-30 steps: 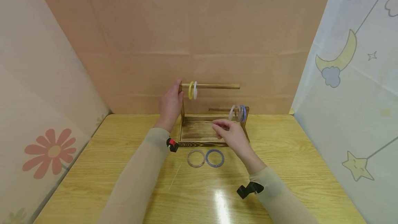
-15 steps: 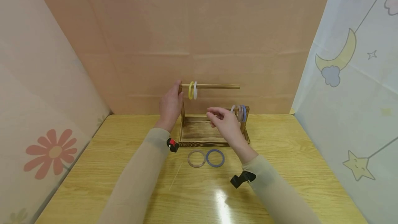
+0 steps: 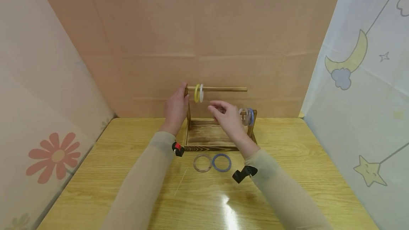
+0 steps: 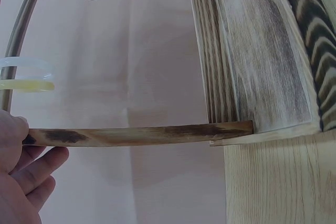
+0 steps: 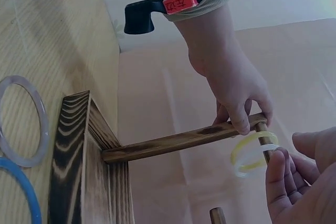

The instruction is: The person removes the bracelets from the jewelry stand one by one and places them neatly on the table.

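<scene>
Peach backdrop panels and patterned side curtains enclose a wooden counter. Head view: a wooden rack stands at the rear centre. The left hand has its grip curled round the left post just under the upper rod, which carries a yellow ring and a white ring. The right hand hovers between the rods with fingers loosely bent, holding nothing visible. Other rings hang on the lower rod; a clear ring and a blue ring lie flat in front of the rack.

Left wrist view: fingers lie against the post.

Right wrist view: fingertips are just beside the yellow ring, not pinching it.

Risk: a careless pull along the rod could drag both rings off together, or tip the rack should the left-hand grip slacken.
</scene>
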### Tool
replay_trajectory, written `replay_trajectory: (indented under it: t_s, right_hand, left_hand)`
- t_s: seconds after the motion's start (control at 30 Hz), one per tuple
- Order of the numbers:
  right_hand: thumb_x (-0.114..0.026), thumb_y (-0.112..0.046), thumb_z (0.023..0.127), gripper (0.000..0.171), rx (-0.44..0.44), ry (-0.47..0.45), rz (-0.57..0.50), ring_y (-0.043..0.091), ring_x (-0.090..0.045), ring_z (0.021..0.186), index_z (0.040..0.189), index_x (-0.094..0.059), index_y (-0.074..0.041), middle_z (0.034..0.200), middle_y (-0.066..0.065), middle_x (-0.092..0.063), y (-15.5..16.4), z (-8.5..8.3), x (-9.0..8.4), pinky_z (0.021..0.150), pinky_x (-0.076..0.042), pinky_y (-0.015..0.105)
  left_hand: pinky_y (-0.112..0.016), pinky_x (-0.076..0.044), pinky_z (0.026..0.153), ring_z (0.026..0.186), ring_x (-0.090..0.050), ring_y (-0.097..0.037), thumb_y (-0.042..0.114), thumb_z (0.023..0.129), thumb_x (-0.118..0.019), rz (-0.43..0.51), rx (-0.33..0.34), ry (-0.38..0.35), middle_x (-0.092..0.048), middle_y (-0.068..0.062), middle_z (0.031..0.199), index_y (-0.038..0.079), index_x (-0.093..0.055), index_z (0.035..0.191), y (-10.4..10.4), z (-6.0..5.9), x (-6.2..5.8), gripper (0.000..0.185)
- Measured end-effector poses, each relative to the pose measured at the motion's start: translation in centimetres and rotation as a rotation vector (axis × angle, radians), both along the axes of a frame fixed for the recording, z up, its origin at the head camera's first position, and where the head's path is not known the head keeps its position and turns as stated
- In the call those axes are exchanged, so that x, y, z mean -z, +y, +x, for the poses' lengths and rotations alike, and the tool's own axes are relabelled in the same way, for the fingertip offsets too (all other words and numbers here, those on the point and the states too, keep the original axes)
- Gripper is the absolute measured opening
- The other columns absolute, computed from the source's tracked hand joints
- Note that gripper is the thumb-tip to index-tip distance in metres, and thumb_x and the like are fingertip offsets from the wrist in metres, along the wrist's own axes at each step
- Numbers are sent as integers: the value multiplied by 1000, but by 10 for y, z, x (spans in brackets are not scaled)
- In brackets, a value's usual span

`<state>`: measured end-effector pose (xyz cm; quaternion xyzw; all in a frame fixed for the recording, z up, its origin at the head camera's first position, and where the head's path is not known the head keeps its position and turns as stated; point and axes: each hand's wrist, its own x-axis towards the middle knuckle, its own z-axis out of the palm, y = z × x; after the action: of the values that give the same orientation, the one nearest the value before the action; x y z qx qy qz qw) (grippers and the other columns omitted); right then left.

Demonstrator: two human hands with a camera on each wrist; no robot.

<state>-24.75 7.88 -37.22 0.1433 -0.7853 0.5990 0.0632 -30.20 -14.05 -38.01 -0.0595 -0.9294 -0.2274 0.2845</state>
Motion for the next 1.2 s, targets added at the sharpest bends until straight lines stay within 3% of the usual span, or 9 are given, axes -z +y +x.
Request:
replay_trajectory:
  t_s: [0.2, 0.33, 0.6, 0.9, 1.2]
  right_hand:
    - [-76, -31, 109, 32, 15, 7, 2, 21, -72, 85, 135, -78, -13, 113, 3, -77, -7, -8, -10, 73, -59, 38]
    - [-76, -29, 108, 32, 18, -10, -12, 21, -73, 85, 135, -78, -11, 114, 5, -77, -13, -14, -14, 73, -60, 34]
    - [-75, -23, 109, 35, 11, -2, -31, 18, -72, 83, 138, -75, -3, 117, 9, -76, -23, -26, -12, 71, -59, 27]
    - [-77, -22, 108, 30, 33, -17, -47, 19, -75, 86, 133, -77, -6, 116, 9, -76, -33, -32, -6, 73, -61, 28]
    - [-75, -18, 109, 31, 28, -3, -47, 20, -74, 89, 136, -75, -3, 117, 10, -76, -40, -41, -4, 82, -64, 40]
  left_hand:
    - [-49, -58, 66, 77, -70, -30, 24, 114, -65, -6, -7, 9, -78, -11, 118, 17, -50, 154, 0, -1, 1, 43]
    - [-49, -59, 66, 76, -70, -31, 24, 114, -65, 0, -6, 11, -78, -12, 121, 16, -50, 157, 0, -1, 1, 46]
    - [-52, -60, 72, 85, -73, -34, 23, 114, -65, 2, -7, 16, -78, -12, 121, 15, -51, 157, -1, -1, 2, 46]
    - [-52, -60, 74, 90, -74, -35, 22, 114, -65, 5, -10, 1, -77, -13, 121, 15, -50, 159, -2, -2, 2, 48]
    - [-52, -59, 71, 86, -72, -35, 23, 114, -65, -6, -13, -1, -77, -14, 119, 15, -50, 158, -2, -1, 2, 46]
